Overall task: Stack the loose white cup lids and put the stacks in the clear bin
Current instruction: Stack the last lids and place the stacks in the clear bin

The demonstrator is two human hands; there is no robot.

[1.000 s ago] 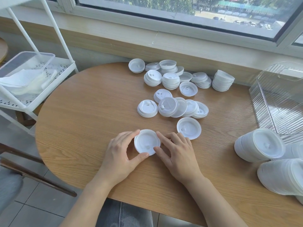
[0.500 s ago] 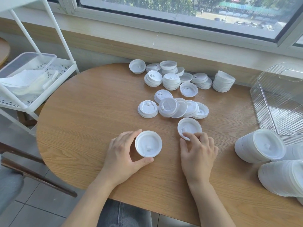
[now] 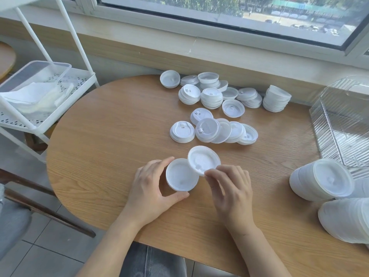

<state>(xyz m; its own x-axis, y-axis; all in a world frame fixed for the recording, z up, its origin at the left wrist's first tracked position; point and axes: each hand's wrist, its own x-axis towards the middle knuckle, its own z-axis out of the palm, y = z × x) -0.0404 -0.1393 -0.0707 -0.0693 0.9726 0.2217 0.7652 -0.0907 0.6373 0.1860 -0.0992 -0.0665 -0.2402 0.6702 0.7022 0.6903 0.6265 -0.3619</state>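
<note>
My left hand (image 3: 152, 187) curls its thumb and fingers round a short stack of white lids (image 3: 179, 175) standing on the wooden table (image 3: 111, 136). My right hand (image 3: 231, 186) pinches the near edge of a single white lid (image 3: 202, 158), tilted and overlapping the stack's far right rim. More loose lids (image 3: 223, 129) lie in an overlapping row behind. Small stacks and single lids (image 3: 211, 94) crowd the far edge by the wall. The clear ribbed bin (image 3: 343, 124) stands at the right.
Two tall lid stacks (image 3: 321, 179) lie on their sides at the right, near the table's front edge. A white wire shelf (image 3: 40, 100) with a clear tub and papers stands to the left. A window sill runs behind the table.
My right hand left the stack, reached right to a single lid on the table, picked it up and carried it back over the stack. My left hand stayed round the stack.
</note>
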